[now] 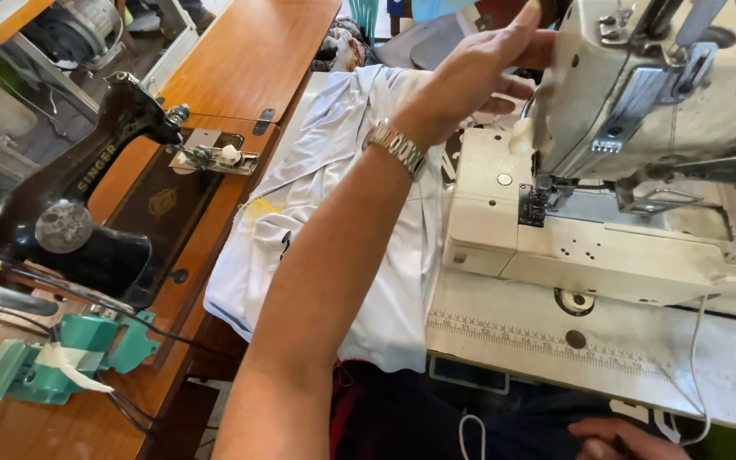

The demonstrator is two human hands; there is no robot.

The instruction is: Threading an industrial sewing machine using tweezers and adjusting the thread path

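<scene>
Here, my left hand point(491, 64) reaches the white sewing machine point(632, 162), top right of frame.
Fingers spread loose, gripping nothing, against the machine's head; my right hand point(628, 439) sits bottom right, its grip unclear.

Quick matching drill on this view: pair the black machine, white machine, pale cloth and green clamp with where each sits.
1 black machine
2 white machine
3 pale cloth
4 green clamp

A bottom left corner
B centre, between the two machines
C right side
D left, on the wooden table

Pairs: 1-D, 2-C, 3-B, 4-A
</scene>
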